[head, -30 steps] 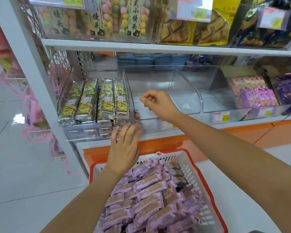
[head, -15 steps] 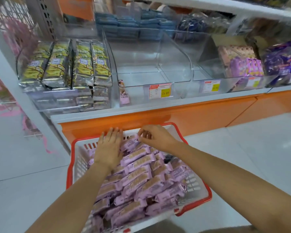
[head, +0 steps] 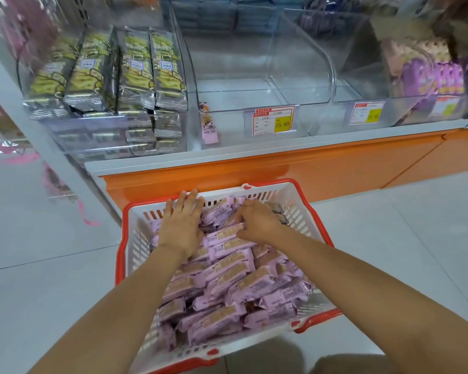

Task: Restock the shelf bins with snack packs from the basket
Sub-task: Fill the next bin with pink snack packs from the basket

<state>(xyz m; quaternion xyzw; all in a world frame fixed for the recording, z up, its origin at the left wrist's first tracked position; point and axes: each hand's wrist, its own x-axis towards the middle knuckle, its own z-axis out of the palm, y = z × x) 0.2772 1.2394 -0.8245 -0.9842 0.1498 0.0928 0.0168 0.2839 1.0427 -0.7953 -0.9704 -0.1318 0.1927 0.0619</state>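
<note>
A white basket with a red rim (head: 135, 238) stands on the floor below the shelf, heaped with several purple snack packs (head: 227, 279). My left hand (head: 183, 225) lies flat on the packs at the basket's far left, fingers straight and reaching the far wall. My right hand (head: 257, 221) is beside it, fingers curled down around packs at the top of the heap. On the shelf above, a clear bin (head: 254, 85) holds one purple pack (head: 209, 125) standing against its left front corner.
Left of that bin, a bin of yellow-and-silver packs (head: 135, 68). To the right, another clear bin (head: 362, 90), then purple and pink goods (head: 430, 76). Price tags (head: 274, 121) hang on the bin fronts. An orange shelf base (head: 281, 168) stands behind the basket; grey tile floor lies around it.
Both hands came down from the shelf bin to the basket. The left settled flat on the packs; the right curled its fingers into the heap. One purple pack stays in the bin.
</note>
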